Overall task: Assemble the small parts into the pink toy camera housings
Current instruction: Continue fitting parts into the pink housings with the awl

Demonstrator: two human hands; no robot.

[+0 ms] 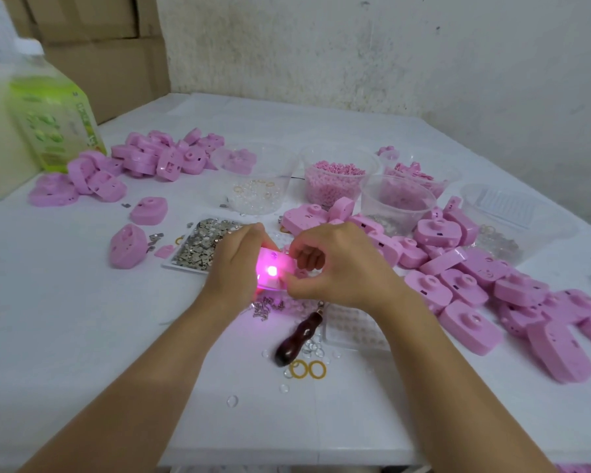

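Both hands hold one pink toy camera housing [276, 269] just above the white table [82, 336], at the centre of the view. A bright pink light glows from the housing. My left hand [236, 264] grips its left side. My right hand [335, 264] pinches its right side with curled fingers. A tray of small silver metal parts [198, 245] lies just behind my left hand. Small metal clips [265, 307] lie under the housing. Whether a small part sits between my right fingers is hidden.
Pink housings are heaped at the right [492, 295] and back left [144, 158]. Clear tubs hold pink beads [335, 182], clear lenses [253, 194] and other parts. A wooden-handled tool [297, 339], yellow rings [307, 369] and a blister tray [352, 326] lie near me. A green-labelled jug [52, 110] stands far left.
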